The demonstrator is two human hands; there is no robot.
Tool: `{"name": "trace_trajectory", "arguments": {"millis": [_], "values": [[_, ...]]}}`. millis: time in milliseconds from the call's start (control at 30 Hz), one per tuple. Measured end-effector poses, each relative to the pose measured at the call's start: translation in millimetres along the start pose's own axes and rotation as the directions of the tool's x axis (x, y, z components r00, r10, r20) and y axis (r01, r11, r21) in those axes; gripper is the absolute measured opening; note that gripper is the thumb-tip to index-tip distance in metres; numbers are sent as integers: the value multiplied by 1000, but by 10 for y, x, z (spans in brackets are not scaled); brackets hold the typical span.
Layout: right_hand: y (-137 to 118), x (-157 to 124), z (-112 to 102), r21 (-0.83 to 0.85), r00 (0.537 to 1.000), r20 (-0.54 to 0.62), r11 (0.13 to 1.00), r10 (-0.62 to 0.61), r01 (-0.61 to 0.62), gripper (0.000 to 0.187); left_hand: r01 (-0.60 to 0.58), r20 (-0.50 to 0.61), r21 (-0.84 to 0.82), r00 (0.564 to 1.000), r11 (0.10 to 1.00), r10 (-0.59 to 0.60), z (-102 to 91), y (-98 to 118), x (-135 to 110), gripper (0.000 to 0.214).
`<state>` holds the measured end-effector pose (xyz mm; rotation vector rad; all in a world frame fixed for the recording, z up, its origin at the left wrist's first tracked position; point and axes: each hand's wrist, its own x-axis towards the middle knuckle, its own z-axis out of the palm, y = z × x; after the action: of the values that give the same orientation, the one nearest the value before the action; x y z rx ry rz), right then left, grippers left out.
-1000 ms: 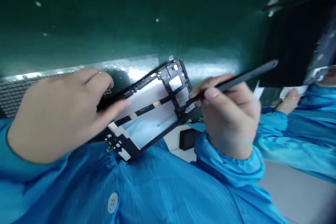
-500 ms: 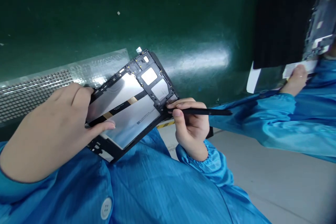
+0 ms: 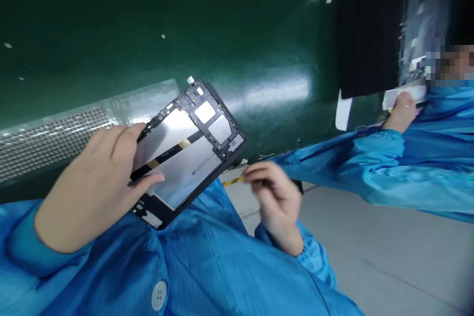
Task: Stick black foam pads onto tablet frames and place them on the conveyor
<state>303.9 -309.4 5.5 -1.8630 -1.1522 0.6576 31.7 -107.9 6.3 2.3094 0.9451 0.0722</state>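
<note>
My left hand [image 3: 99,182] is closed on the left side of a black tablet frame [image 3: 185,153], thumb across its silver back plate. It holds the frame tilted above my blue-sleeved lap. My right hand [image 3: 276,202] hangs just below the frame's right corner, apart from it and blurred by motion. Its fingers are curled in a pinch. Only a short dark stretch of the thin black tool [image 3: 267,183] shows between them.
A clear sheet carrying a grid of small parts [image 3: 55,133] lies on the green table [image 3: 222,24] behind the frame. At the right, a co-worker's hand [image 3: 402,113] in a blue sleeve rests by a black panel [image 3: 366,44]. Grey floor [image 3: 388,256] lies below.
My right hand has drawn the tool away from the frame's right corner and dropped below it. The left hand keeps its hold on the frame.
</note>
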Motion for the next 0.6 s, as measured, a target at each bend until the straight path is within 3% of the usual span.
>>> {"name": "trace_trajectory", "arguments": {"millis": [33,67,100,167,233,300,333,400,500,567,600], "values": [[-35,-131,55,-6,983,178,999,52,-51,12,-5,-38,-66,999,998,3,38,66,-18,92],[-79,-253,129,26,947,315,996,69,-82,23,-12,-78,-127,997,992,3,71,134,-42,86],[-130,-353,209,96,927,371,990,59,-102,43,-24,-117,-182,993,983,2,93,194,-68,80],[-251,-423,346,272,957,279,948,85,-163,69,-71,-188,-234,982,970,27,92,261,-110,74],[-393,-237,417,400,966,96,880,240,-258,62,-119,-287,-268,957,956,39,22,217,-114,71],[-571,245,480,463,934,-15,830,358,-311,48,-153,-448,-312,894,937,-3,-98,57,-73,67],[-684,581,549,492,935,-22,818,353,-297,49,-167,-545,-334,837,928,-46,-164,-56,-40,62],[-973,1358,832,546,962,32,801,273,-245,52,-196,-722,-375,674,906,-153,-277,-304,31,48],[-1527,2480,1637,537,981,153,824,116,-181,35,-247,-862,-405,425,880,-277,-345,-610,99,32],[-1882,3047,2280,496,975,210,852,72,-169,25,-273,-891,-403,336,874,-306,-322,-718,102,34],[-2024,3268,2572,465,968,241,868,68,-177,25,-282,-894,-404,325,870,-309,-300,-743,94,36]]}}
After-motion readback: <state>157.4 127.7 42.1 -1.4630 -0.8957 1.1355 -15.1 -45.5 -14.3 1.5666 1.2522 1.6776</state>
